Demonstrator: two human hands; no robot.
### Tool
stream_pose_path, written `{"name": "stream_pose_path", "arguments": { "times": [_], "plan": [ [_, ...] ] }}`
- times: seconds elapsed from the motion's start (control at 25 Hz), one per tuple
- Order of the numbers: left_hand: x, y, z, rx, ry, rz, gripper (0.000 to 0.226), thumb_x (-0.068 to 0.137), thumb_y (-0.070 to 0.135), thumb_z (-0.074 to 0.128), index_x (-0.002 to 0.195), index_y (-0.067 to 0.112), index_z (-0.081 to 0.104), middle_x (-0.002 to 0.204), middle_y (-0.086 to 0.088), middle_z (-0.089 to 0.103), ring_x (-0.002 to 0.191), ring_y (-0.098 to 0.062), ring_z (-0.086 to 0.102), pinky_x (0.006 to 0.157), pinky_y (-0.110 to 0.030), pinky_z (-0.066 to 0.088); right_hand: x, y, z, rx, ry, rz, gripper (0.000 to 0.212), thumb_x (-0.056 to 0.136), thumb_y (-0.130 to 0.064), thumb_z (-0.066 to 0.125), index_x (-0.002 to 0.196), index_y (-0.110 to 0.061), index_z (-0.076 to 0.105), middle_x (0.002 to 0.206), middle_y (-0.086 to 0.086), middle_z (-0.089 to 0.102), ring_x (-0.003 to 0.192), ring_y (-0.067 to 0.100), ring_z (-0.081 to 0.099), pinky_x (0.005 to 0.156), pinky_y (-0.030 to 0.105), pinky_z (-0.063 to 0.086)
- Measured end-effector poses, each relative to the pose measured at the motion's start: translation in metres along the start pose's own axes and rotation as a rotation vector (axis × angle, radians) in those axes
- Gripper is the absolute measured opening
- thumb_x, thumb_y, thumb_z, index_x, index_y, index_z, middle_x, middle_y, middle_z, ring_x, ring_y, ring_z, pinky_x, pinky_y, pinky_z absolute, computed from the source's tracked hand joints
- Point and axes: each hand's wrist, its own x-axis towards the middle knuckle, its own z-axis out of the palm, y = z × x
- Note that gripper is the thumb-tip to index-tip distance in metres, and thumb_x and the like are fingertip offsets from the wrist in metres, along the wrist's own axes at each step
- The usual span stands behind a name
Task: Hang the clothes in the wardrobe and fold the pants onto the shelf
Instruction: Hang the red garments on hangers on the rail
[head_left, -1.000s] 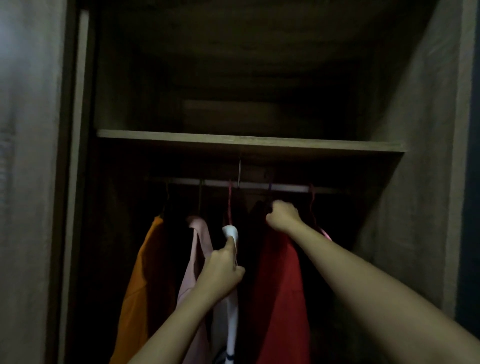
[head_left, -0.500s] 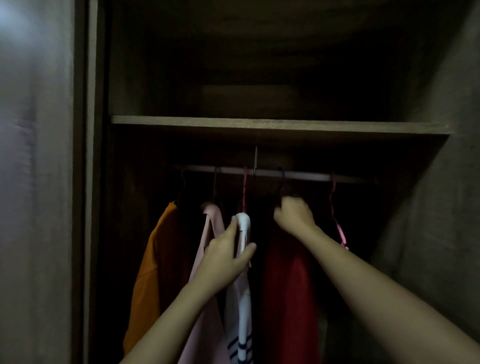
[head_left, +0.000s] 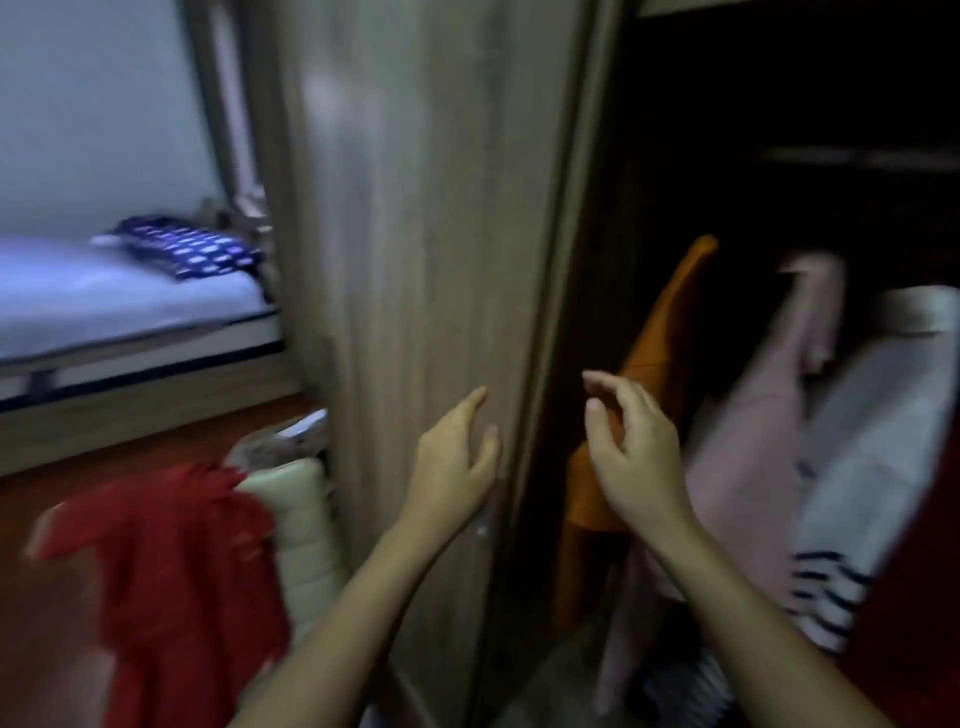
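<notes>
The view is blurred. My left hand is open, fingers spread, in front of the wooden wardrobe door. My right hand is open too, fingers loosely curled, holding nothing, just in front of the hanging clothes. Inside the dark wardrobe hang an orange garment, a pink garment and a white garment with dark stripes. A red garment lies at the lower left, outside the wardrobe, over a cream padded object.
A bed with a pale sheet and a dark blue patterned pillow stands at the left. Reddish wooden floor lies below it. The wardrobe's upper shelf edge is barely visible in the dark.
My view has swung left and down from the rail. Both hands have let go of the hanging clothes and dropped back, open, to the wardrobe door's edge.
</notes>
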Motion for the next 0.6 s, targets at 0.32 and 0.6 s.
{"name": "stream_pose_path", "arguments": {
  "times": [0.32, 0.6],
  "plan": [
    [-0.075, -0.193, -0.174, 0.372, 0.078, -0.421, 0.061, 0.081, 0.039, 0.042, 0.130, 0.004, 0.052, 0.131, -0.011, 0.057, 0.123, -0.024, 0.053, 0.101, -0.023, 0.033, -0.089, -0.074, 0.263, 0.243, -0.518, 0.126, 0.041, 0.080, -0.024, 0.051, 0.113, -0.002, 0.061, 0.108, 0.014, 0.064, 0.103, 0.031, 0.060, 0.092, 0.037, 0.046],
    [-0.067, -0.319, -0.251, 0.589, 0.031, -0.509, 0.063, 0.093, 0.032, 0.053, 0.145, 0.005, 0.030, 0.156, -0.013, 0.018, 0.144, -0.024, 0.018, 0.114, -0.031, 0.016, -0.113, -0.121, 0.411, 0.189, -0.661, 0.260, 0.068, 0.080, -0.047, 0.038, 0.129, 0.000, 0.047, 0.127, 0.016, 0.052, 0.122, 0.029, 0.047, 0.104, 0.033, 0.033]
  ]
}}
